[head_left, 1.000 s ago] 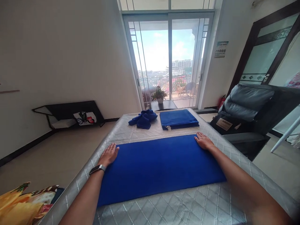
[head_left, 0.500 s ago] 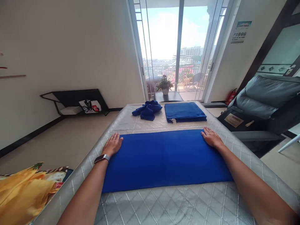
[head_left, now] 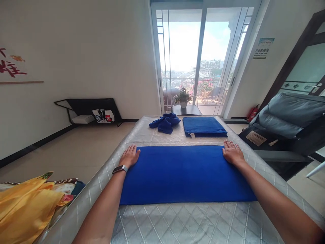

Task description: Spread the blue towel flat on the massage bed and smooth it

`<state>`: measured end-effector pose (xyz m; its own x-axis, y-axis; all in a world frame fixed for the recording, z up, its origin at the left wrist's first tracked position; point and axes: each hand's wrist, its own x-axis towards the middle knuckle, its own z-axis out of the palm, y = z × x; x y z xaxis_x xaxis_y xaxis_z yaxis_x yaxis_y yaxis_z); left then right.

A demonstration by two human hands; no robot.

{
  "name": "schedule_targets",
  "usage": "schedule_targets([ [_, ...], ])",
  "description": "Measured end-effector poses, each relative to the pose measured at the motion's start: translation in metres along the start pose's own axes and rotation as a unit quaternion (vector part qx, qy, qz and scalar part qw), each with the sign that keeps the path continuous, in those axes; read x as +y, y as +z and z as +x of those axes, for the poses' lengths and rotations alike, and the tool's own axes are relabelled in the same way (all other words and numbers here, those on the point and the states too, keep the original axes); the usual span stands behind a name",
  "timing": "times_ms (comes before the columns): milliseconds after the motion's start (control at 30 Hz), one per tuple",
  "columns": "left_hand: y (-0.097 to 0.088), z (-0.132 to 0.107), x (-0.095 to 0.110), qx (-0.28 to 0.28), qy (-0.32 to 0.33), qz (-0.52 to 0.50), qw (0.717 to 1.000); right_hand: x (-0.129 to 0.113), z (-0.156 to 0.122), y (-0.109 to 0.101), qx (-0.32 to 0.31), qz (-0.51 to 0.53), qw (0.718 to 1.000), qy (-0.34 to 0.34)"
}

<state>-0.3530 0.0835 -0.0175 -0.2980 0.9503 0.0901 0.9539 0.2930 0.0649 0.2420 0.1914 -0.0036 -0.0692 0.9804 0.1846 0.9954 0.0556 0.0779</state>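
A blue towel (head_left: 182,174) lies spread flat as a wide rectangle across the quilted silver mattress (head_left: 188,222). My left hand (head_left: 130,156) rests palm down on its far left corner, fingers stretched out; a watch (head_left: 120,169) is on that wrist. On the far right corner lies my right hand (head_left: 233,152), also flat with fingers extended. Beyond the towel, a crumpled blue cloth (head_left: 166,122) sits to the left. Beside it on the right is a neatly folded stack of blue towels (head_left: 204,126) with a white tag at its near edge.
A dark recliner (head_left: 281,118) stands right of the mattress. At the lower left are yellow fabrics (head_left: 30,206). Beyond the far edge, a potted plant (head_left: 183,98) stands on a small dark table before the glass door. A black bench (head_left: 93,108) is by the left wall.
The view has tilted up slightly and shifted left, so everything appears a little lower and farther right. My right hand's fingers now point more straight ahead. Both hands stay on the towel's far corners.
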Motion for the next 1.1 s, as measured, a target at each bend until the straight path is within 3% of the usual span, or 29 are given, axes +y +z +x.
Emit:
schedule_targets([
  [133, 0.000, -0.001, 0.001, 0.012, 0.002, -0.006, 1.000, -0.048, -0.015, -0.017, 0.011, 0.011, 0.999, -0.045],
  [400, 0.001, 0.000, 0.001, 0.019, 0.002, -0.005, 1.000, -0.196, -0.048, -0.038, -0.049, 0.136, 0.966, -0.216],
  [533, 0.000, -0.001, 0.002, 0.017, 0.000, -0.003, 1.000, -0.224, -0.048, -0.038, -0.094, 0.146, 0.958, -0.228],
  [633, 0.000, -0.001, 0.001, 0.017, 0.001, -0.003, 1.000, -0.215, -0.043, -0.032, -0.108, 0.143, 0.959, -0.218],
  [733, 0.001, -0.001, 0.000, 0.015, 0.002, -0.003, 1.000, -0.184, -0.036, -0.025, -0.108, 0.130, 0.966, -0.198],
  [1000, 0.004, 0.001, -0.004, 0.011, 0.004, -0.013, 1.000, -0.040, -0.017, -0.007, -0.118, 0.082, 0.983, -0.112],
  [1100, 0.004, 0.003, -0.005, 0.009, 0.004, -0.016, 1.000, -0.005, -0.013, 0.000, -0.111, 0.070, 0.989, -0.064],
])
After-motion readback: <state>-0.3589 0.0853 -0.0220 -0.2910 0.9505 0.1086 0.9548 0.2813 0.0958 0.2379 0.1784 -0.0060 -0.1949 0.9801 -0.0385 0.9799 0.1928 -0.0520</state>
